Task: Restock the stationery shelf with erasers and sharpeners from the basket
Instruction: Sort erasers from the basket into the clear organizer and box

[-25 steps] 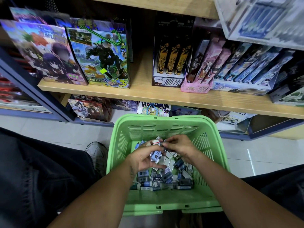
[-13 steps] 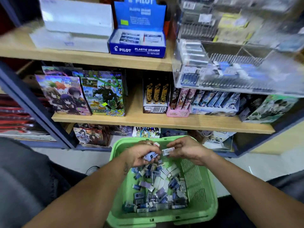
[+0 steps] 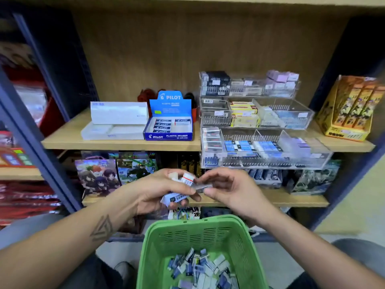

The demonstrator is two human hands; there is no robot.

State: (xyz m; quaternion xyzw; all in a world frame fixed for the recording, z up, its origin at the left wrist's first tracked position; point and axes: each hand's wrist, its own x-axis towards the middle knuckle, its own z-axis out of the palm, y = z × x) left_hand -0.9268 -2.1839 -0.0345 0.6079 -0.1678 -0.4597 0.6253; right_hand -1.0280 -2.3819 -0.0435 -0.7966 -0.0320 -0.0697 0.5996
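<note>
Head view: left hand (image 3: 158, 190) grips a clutch of erasers (image 3: 183, 184), right hand (image 3: 227, 188) pinches one above the green basket (image 3: 164, 243), sorting mid-restock; next, I reckon, reach for the shelf's front-edge clear trays (image 3: 264, 151)

Green slotted plastic basket (image 3: 208, 230), matt wooden shelf (image 3: 125, 143), clear glossy acrylic trays (image 3: 268, 161).
</note>
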